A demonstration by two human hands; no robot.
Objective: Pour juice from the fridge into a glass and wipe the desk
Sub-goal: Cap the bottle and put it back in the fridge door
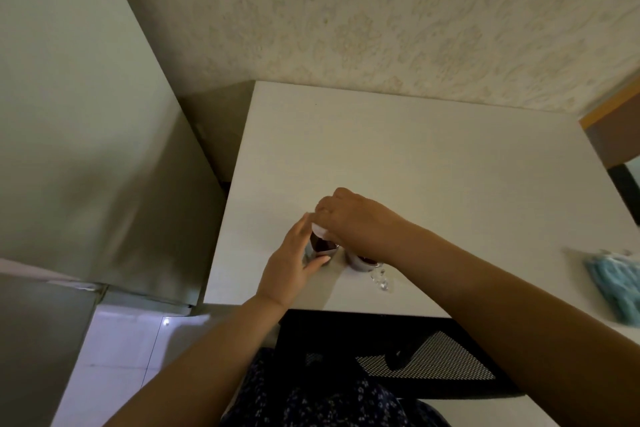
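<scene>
So you were standing at the near edge of the white desk [433, 163], both arms reaching in. Your left hand [294, 262] was wrapped around the side of the juice bottle [321, 246], fingers curled on its left, thumb across the front low down, so a loose steadying grip rather than a tight fist. The bottle stood on the desk close to the near-left corner, with dark juice showing through it.

Your right hand [349, 218] was over the top of the bottle, fingers bunched down around a white cap [318, 229]. It was pinched shut on that cap as far as I could see, though whether the cap was sitting on the neck or just off it, I couldn't tell, since your knuckles covered most of it.

Just right of the bottle, touching or nearly touching it, sat the glass [363, 262] with dark juice already in it, tucked partly under your right wrist. Something small, clear and shiny lay on the desk just near of the glass; it was too blurry to name.

Way over at the right edge there was a light blue cloth [620, 288] on the desk, well apart from both hands. The grey fridge [86, 149] filled the left side, and a black mesh chair [415, 357] was pushed in under the near edge.
</scene>
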